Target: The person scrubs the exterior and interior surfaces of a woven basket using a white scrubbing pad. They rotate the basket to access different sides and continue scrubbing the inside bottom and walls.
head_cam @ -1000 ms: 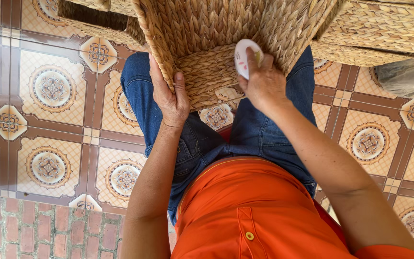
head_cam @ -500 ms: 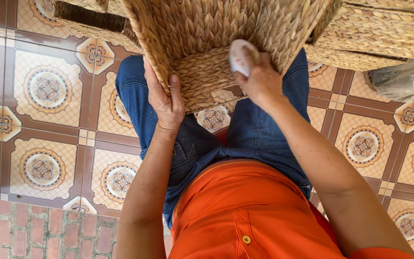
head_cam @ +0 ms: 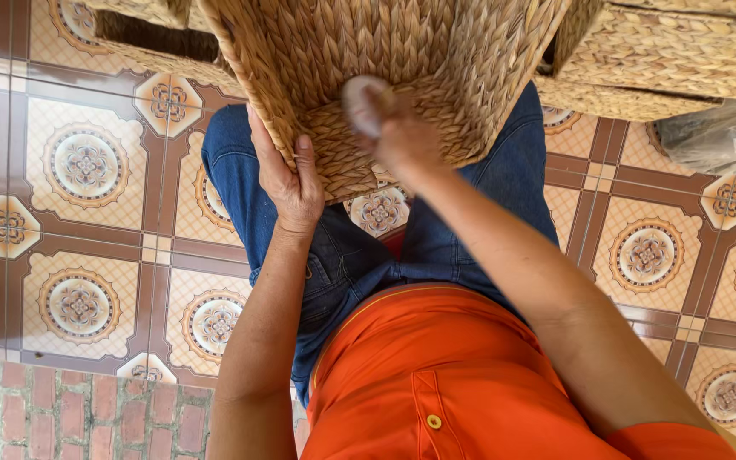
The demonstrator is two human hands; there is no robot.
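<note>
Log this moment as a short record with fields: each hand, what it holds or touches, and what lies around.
left hand: grips the side of the woven basket, thumb on its wall
right hand: presses a small pale pad against the basket's lower wall; blurred
basket: tilted on the person's lap, resting on blue jeans
surroundings: more woven baskets on the right, patterned floor tiles, brick strip

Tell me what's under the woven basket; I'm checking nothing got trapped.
Under the basket show blue-jeaned knees and patterned tile floor. The left hand grips its side. The lap directly beneath its base is covered.
</note>
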